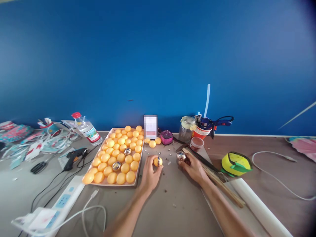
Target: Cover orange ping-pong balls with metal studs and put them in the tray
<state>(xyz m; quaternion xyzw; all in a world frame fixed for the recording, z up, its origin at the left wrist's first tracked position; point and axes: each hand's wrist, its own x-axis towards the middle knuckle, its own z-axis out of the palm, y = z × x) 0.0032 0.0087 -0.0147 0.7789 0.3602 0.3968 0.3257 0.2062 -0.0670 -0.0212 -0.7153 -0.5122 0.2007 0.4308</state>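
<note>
Between the thumb and fingers of my left hand is an orange ball with a shiny silvery band around part of it. My right hand grips a silvery, mirror-like ball at its fingertips. The two balls are apart, above the grey table. Left of my left hand lies a shallow pale tray full of orange balls. Among them sit two silvery ones, one near the front and one further back. Small shiny bits are scattered between my hands.
A phone-like blurred panel stands at the back, with several orange balls before it. Behind my right hand are a glass jar and a cup of tools. Wooden sticks, a glue gun, a bottle and a power strip lie around.
</note>
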